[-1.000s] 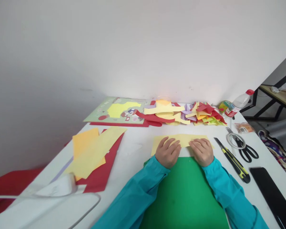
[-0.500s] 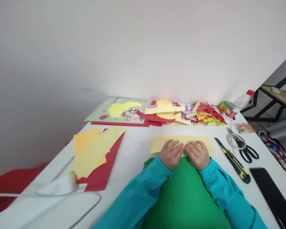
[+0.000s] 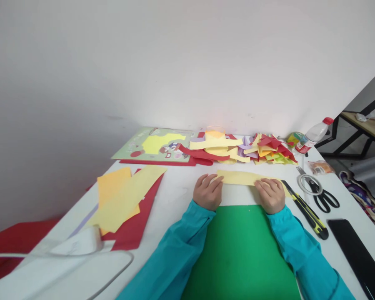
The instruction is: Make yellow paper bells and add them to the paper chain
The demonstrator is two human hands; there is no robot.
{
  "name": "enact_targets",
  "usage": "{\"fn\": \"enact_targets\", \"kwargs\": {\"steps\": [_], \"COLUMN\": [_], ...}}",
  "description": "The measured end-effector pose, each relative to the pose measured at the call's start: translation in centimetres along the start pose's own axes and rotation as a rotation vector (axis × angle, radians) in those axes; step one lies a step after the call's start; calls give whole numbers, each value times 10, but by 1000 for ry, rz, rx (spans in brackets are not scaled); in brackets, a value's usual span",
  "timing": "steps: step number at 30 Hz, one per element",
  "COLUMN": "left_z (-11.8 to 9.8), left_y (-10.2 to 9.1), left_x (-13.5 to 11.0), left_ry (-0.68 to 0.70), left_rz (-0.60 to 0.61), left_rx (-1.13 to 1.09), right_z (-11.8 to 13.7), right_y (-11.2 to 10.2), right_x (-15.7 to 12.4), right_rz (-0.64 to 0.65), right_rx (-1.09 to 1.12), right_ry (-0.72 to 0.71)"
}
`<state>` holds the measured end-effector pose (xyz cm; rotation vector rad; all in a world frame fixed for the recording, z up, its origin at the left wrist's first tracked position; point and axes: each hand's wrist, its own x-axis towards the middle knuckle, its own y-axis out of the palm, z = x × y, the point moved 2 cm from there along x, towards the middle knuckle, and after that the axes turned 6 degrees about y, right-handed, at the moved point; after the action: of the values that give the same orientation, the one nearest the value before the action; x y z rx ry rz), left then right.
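A pale yellow strip of paper (image 3: pixel 238 177) stretches between my two hands, just beyond the green sheet (image 3: pixel 242 250). At its left end, my left hand (image 3: pixel 208 191) is closed on the paper, fingers curled over the edge. My right hand (image 3: pixel 271 195) grips the strip toward its right side, and a bit of paper shows past that hand. Close to my right hand lies a black and yellow box cutter (image 3: pixel 306 210).
Scissors (image 3: pixel 325 202) and a tape roll (image 3: pixel 310 184) lie right, near a black phone-like slab (image 3: pixel 359 254). Cut paper strips (image 3: pixel 220 146) and a bottle (image 3: pixel 314 135) stand along the wall. Coloured sheets (image 3: pixel 118 200) and a white charger-like block (image 3: pixel 81 241) lie left.
My hands have moved apart, the left one leftward and the right one rightward. The yellow paper now looks narrower and sits slightly farther right and away from me.
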<state>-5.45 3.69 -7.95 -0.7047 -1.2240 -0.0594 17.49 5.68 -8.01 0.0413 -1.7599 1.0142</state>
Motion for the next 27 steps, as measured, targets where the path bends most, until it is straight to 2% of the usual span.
{"fn": "enact_targets", "kwargs": {"steps": [15,22,24,27], "left_z": [16,27,23,7], "left_y": [-1,-6,-7,-7], "left_x": [-5,-5,-3,5], "left_ry": [-33,-83,-84,-60], "left_rz": [-27,-64,-65,-43], "left_rx": [51,62,41,-18], "right_z": [-5,-18,-17,-7], "right_y": [-1,-3,-2,-1], "right_x": [-1,-4,-4,-2], "right_rz": [-20,-79,-76,-52], "right_rx": [-9,-29,-20,11], "right_ry": [24,68,61,21]}}
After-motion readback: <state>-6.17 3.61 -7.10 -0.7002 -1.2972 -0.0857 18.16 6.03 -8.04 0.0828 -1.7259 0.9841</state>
